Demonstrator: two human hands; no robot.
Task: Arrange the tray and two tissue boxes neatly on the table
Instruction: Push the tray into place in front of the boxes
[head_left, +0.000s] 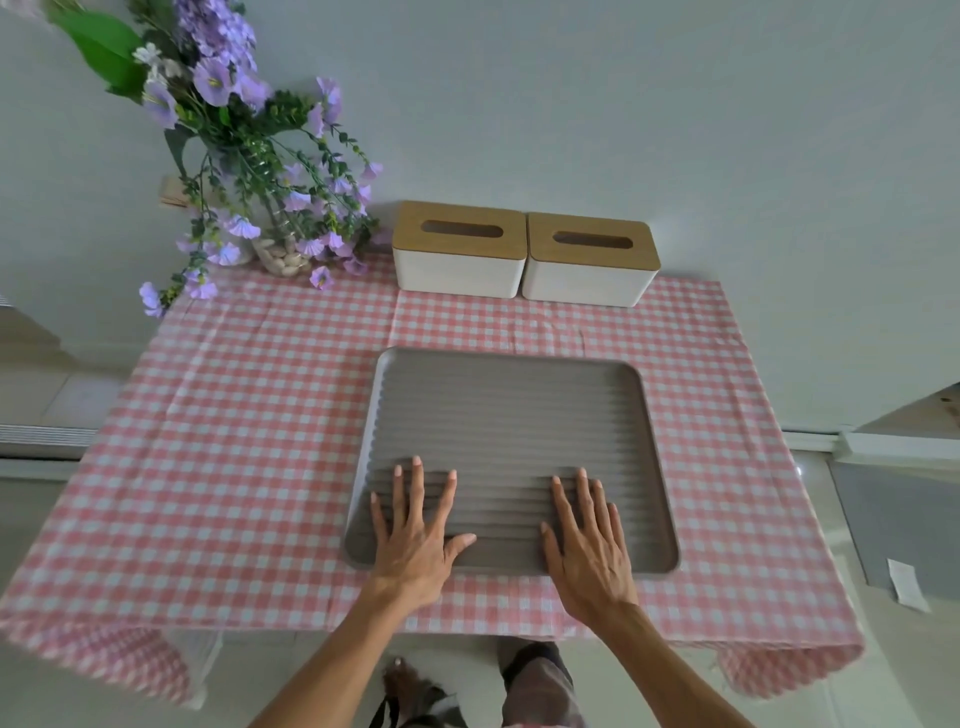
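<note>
Your left hand (415, 540) and right hand (587, 540) both lie flat, palms down, on the near part of the tray (509, 410). Grip: fingers spread, nothing grasped in either.

Tray is grey, ribbed, w/ rounded corners; sits on the surface (234, 441), which is covered w/ a pink-and-white checked cloth, about centre, near edge close to you.

Left tissue box (457, 270) and right tissue box (587, 278): white bodies, wooden slotted lids, side by side at far edge by the wall, touching or nearly so. Apart from tray.

Vase of purple flowers (249, 171) at far left corner.
</note>
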